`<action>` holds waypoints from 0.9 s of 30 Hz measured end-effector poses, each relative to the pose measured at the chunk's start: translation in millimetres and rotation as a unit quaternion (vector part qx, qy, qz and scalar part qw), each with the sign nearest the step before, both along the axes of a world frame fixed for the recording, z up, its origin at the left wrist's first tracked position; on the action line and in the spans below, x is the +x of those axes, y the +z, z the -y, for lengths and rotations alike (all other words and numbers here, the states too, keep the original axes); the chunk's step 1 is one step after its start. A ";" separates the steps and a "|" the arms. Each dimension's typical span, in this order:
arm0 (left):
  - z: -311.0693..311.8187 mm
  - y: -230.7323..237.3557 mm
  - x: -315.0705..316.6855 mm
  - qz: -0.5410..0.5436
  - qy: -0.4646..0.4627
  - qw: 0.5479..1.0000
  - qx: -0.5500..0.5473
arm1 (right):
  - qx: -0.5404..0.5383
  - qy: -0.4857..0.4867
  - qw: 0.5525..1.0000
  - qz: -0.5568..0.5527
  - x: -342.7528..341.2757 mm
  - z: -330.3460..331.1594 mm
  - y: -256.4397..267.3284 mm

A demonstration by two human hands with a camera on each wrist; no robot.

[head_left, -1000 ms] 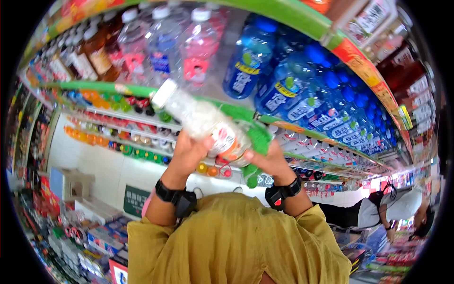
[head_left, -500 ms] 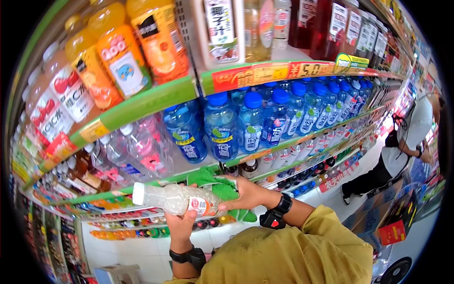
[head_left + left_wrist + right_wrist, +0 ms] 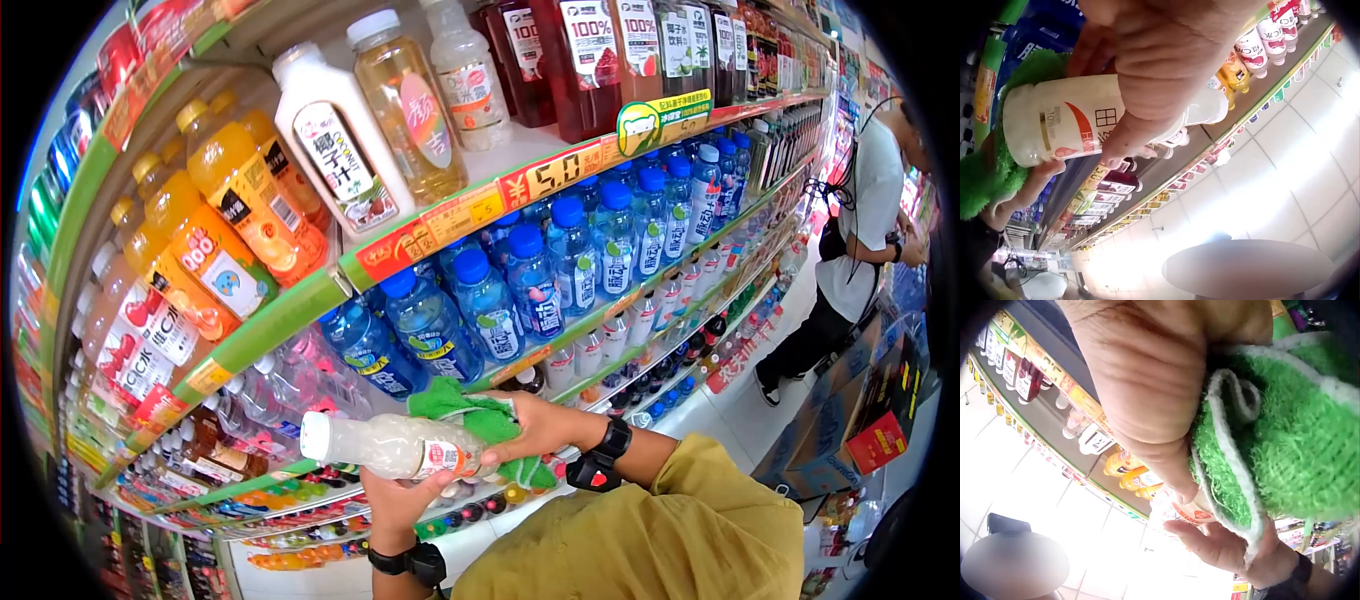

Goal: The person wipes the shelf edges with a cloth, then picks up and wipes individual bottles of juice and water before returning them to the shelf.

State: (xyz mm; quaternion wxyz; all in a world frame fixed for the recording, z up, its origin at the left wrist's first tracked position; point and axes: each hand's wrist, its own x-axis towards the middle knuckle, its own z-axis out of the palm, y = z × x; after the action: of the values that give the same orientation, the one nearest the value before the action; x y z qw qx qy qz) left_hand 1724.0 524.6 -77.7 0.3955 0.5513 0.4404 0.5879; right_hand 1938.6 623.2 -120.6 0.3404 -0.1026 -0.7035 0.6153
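A clear bottle of whitish drink with a white cap (image 3: 385,446) lies nearly level between the two hands, its cap toward the left. The left hand (image 3: 400,497) grips it from below near its middle, thumb along the label. At the base end, the right hand (image 3: 545,428) holds the bottle together with a green cloth (image 3: 465,412). In the left wrist view the bottle's label (image 3: 1079,122) shows beside the left thumb, and the cloth (image 3: 1035,72) lies against the base. The right wrist view has the cloth (image 3: 1304,431) bunched beside the right hand (image 3: 1147,375).
Shelves of drinks stand in front: blue bottles (image 3: 487,305), orange bottles (image 3: 250,190), a white carton-like bottle (image 3: 335,150) and a similar whitish bottle (image 3: 470,85) on the upper shelf. A person in a white shirt (image 3: 850,220) stands at the right, near cardboard boxes (image 3: 830,430).
The view has swung up and across to the upper shelf. The bottle has turned from slanted to nearly level, cap to the left, and both hands still hold it.
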 end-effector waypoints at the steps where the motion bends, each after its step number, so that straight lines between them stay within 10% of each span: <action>1: -4.0 2.4 6.3 0.008 0.002 1.000 0.026 | 0.007 -0.009 1.000 0.000 4.5 -2.2 0.9; 27: -105.5 181.2 130.8 -0.103 0.116 0.908 0.390 | -0.013 0.018 0.997 -0.070 137.7 -43.3 18.6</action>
State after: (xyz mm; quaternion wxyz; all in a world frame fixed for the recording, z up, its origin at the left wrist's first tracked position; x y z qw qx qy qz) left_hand 1854.8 630.1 103.5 0.0306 0.6640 0.2752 0.6945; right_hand 2076.3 666.5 -101.9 0.3759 -0.0508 -0.6721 0.6360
